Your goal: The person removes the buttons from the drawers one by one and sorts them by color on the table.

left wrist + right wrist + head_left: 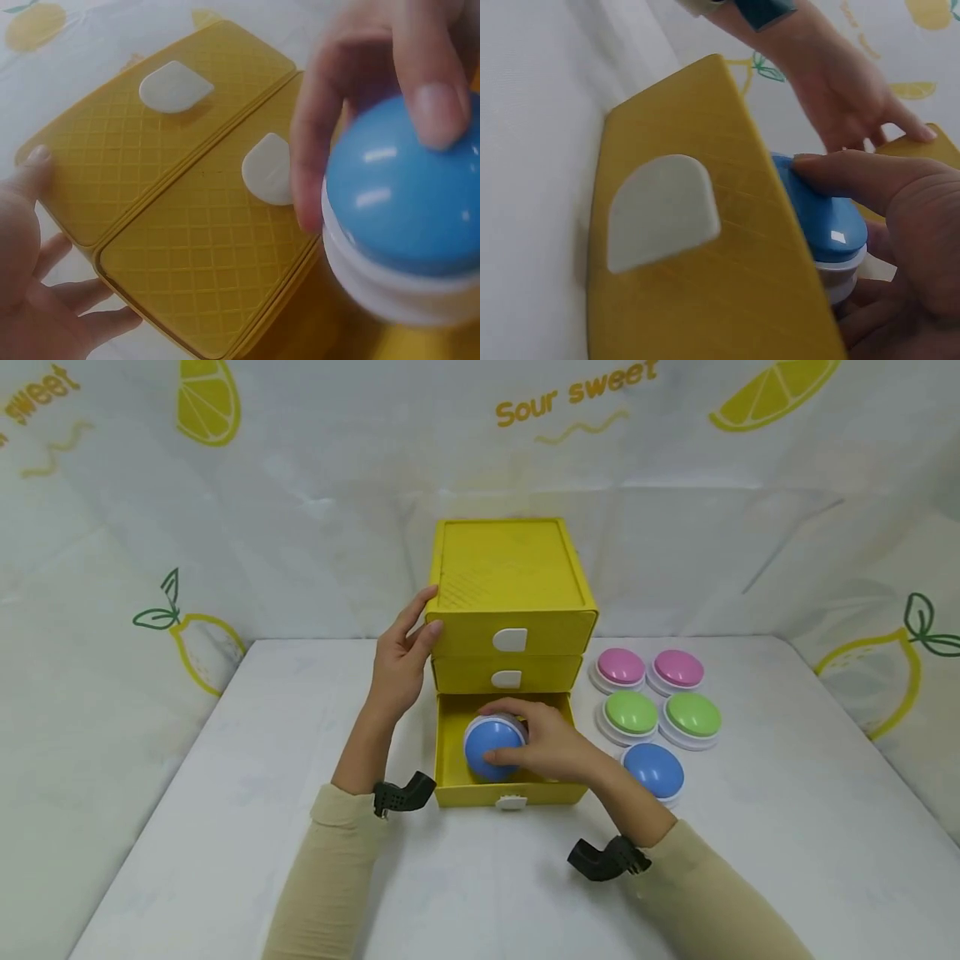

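My right hand (pixel 551 739) grips a blue push button (pixel 491 747) with a white base, thumb on the dome. That button is tilted within the pulled-out bottom drawer (pixel 551 792) of a yellow drawer cabinet (pixel 517 564); the drawer front hides part of it in the right wrist view. My left hand (pixel 397 672) rests against the cabinet's left side, its thumb (pixel 34 159) at the front edge and the fingers spread along the side. Above the open drawer, two upper drawers with white tabs are closed.
Right of the cabinet stand two pink push buttons (pixel 621 666), two green push buttons (pixel 631 712) and another blue push button (pixel 654 770), partly behind my right forearm. They are on a white table (pixel 225 827) backed by a lemon-print cloth (pixel 337 527).
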